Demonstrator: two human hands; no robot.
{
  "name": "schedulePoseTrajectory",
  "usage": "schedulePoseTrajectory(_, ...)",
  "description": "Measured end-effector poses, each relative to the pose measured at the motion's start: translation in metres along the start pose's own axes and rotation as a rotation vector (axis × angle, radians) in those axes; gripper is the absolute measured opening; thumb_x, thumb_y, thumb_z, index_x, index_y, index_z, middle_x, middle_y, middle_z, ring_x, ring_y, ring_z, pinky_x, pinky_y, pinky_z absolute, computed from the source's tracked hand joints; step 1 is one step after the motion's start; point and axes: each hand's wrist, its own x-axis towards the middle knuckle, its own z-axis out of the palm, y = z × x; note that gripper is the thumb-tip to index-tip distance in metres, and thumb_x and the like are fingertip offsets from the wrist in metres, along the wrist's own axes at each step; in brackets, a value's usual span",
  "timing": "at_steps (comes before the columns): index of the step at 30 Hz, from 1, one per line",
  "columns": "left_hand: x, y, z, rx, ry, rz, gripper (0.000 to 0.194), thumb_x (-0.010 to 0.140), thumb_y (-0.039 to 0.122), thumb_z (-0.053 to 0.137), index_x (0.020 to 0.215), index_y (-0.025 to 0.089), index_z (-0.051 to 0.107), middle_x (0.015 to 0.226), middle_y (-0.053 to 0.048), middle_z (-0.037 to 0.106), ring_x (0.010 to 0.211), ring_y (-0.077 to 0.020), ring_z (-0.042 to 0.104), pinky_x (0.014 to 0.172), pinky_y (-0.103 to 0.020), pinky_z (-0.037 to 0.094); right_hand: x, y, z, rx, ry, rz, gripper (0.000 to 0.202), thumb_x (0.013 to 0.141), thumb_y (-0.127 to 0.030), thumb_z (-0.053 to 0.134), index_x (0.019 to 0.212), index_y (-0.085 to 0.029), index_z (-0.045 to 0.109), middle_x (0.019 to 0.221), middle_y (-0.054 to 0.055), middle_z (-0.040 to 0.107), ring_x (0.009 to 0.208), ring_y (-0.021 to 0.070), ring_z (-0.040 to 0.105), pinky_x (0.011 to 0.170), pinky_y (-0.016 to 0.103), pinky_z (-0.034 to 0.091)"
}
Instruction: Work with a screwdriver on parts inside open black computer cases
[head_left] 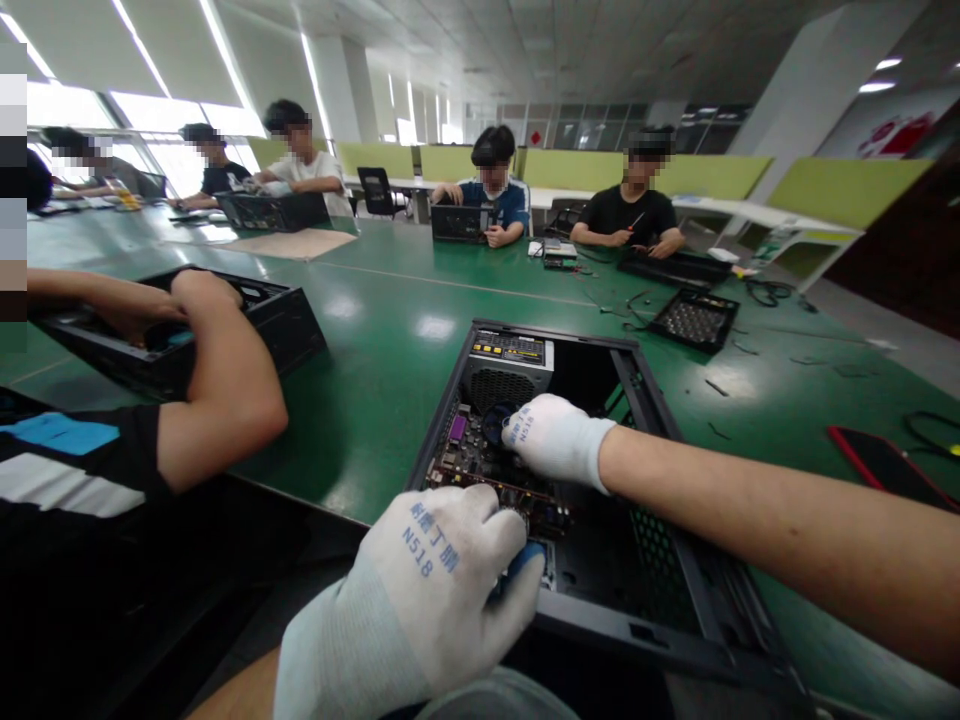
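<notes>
A black computer case lies open in front of me, its inside facing up. My left hand, in a white glove with blue fingertips, reaches over the near edge. Its fingers are curled towards the thumb beside an expansion card; what lies between them is hidden. My right hand, gloved alike, is closed at the round CPU cooler fan on the motherboard. Its fingertips are out of sight, so I cannot tell what they grip. A power supply sits at the case's far end.
Left of me, a co-worker's arms reach into another case. Right of my case lie a black panel, loose cables and a red-edged black object. Several people work across the green table.
</notes>
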Motion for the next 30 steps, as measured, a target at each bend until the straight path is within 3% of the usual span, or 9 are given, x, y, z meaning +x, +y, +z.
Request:
schedulePoseTrajectory(5, 0.000, -0.001, 0.001, -0.028, -0.017, -0.021, 0.023, 0.099, 0.037, 0.053, 0.079, 0.024, 0.053, 0.076, 0.000, 0.059, 0.062, -0.0178, 0.056, 0.055, -0.033, 0.036, -0.024, 0.008, -0.020, -0.097, -0.018, -0.040, 0.020, 0.089, -0.027, 0.064, 0.100, -0.016, 0.078, 0.098, 0.014, 0.079, 0.091, 0.0294, 0.075, 0.078, 0.037, 0.052)
schedulePoseTrajectory(9, 0.001, -0.001, 0.000, -0.048, -0.050, -0.038, 0.023, 0.099, 0.036, 0.052, 0.080, 0.025, 0.053, 0.078, 0.000, 0.060, 0.064, -0.0182, 0.055, 0.057, -0.034, 0.034, -0.046, 0.019, -0.030, -0.113, -0.022, 0.029, 0.025, 0.093, -0.032, 0.058, 0.101, -0.019, 0.077, 0.099, 0.011, 0.079, 0.094, 0.0282, 0.075, 0.080, 0.036, 0.052)
schedulePoseTrajectory(13, 0.000, 0.000, 0.000, -0.058, -0.070, -0.056, 0.025, 0.101, 0.038, 0.049, 0.079, 0.026, 0.051, 0.079, 0.000, 0.059, 0.064, -0.0188, 0.054, 0.057, -0.034, 0.033, -0.058, 0.036, -0.027, -0.166, -0.074, 0.114, 0.026, 0.091, -0.034, 0.059, 0.100, -0.019, 0.078, 0.098, 0.011, 0.079, 0.094, 0.0295, 0.075, 0.080, 0.037, 0.053)
schedulePoseTrajectory(19, 0.001, -0.001, -0.001, -0.044, -0.088, -0.055, 0.024, 0.100, 0.038, 0.049, 0.079, 0.026, 0.050, 0.077, 0.000, 0.057, 0.066, -0.0197, 0.057, 0.059, -0.035, 0.033, -0.047, 0.054, -0.023, -0.240, -0.088, 0.222, 0.025, 0.090, -0.030, 0.059, 0.099, -0.018, 0.079, 0.099, 0.015, 0.080, 0.092, 0.0305, 0.076, 0.076, 0.038, 0.053)
schedulePoseTrajectory(30, 0.001, 0.000, 0.000, -0.040, -0.084, -0.063, 0.024, 0.099, 0.036, 0.051, 0.078, 0.025, 0.051, 0.077, 0.000, 0.059, 0.065, -0.0191, 0.059, 0.060, -0.034, 0.037, -0.018, 0.063, -0.015, -0.254, -0.168, 0.317, 0.029, 0.091, -0.029, 0.062, 0.106, -0.012, 0.080, 0.104, 0.019, 0.079, 0.096, 0.0318, 0.076, 0.072, 0.037, 0.054)
